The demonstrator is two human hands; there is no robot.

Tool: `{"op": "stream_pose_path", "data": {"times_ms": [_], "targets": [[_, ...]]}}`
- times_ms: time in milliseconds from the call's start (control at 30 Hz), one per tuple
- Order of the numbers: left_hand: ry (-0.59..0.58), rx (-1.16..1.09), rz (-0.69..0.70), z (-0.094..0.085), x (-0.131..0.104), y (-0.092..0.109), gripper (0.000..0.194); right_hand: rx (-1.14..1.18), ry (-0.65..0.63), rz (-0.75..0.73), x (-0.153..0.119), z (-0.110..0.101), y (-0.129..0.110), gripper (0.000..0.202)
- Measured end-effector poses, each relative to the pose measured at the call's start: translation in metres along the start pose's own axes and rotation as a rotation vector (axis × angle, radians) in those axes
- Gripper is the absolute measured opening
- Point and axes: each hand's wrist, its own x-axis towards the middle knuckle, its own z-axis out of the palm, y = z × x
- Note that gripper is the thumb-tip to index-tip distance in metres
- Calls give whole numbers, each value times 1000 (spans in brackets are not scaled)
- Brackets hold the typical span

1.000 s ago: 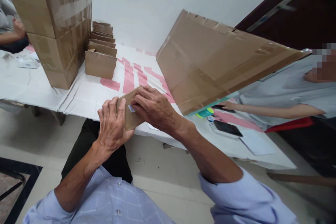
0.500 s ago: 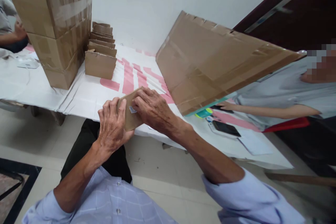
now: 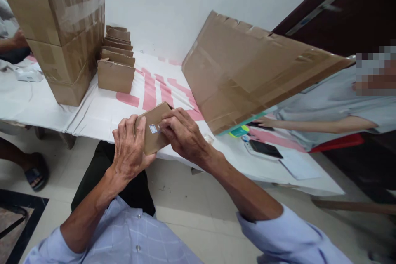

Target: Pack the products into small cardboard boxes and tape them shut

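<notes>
A small brown cardboard box (image 3: 154, 140) is held at the table's front edge, tilted toward me. My left hand (image 3: 130, 144) is closed around its left side, thumb lying along the face. On that face is a small white label (image 3: 153, 128) with a blue border. My right hand (image 3: 182, 132) has its fingers pinched together just right of the label, close against the box. Whatever may be between those fingertips is too small to make out.
Open cardboard cartons (image 3: 116, 76) stand in a row behind the hands, beside tall stacked taped boxes (image 3: 71, 49). A large cardboard panel (image 3: 241, 70) leans at right. Beyond it lie a phone (image 3: 264, 148) and a co-worker's arm (image 3: 315, 128). A sandalled foot (image 3: 36, 171) shows at left.
My right fingers have drawn back slightly to the right, uncovering the label. The left hand keeps its hold on the box. Another person's foot has come into view at left.
</notes>
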Motion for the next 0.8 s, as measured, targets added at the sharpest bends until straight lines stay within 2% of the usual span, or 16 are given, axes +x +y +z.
{"op": "stream_pose_path", "data": {"times_ms": [100,167,233,300,400,500,633,800], "targets": [[-6,-3,9,0,1,-1,92,141,111,70,2,-8,-2,12],[-7,-22,20,-2,2,-7,95,202,160,164,3,-17,9,13],[10,-51,33,-5,4,-20,99,227,197,305,0,-27,34,16],[40,-87,57,-8,8,-38,100,208,207,476,-12,-35,72,16],[70,-146,113,-14,15,-73,95,94,41,739,-45,-36,132,15],[65,-188,73,-18,17,-102,89,-15,-163,927,-78,-16,172,19],[49,-216,-29,-22,13,-121,90,-10,-255,966,-101,19,194,17],[28,-213,-72,-22,19,-123,97,-13,-363,974,-104,40,214,16]]}}
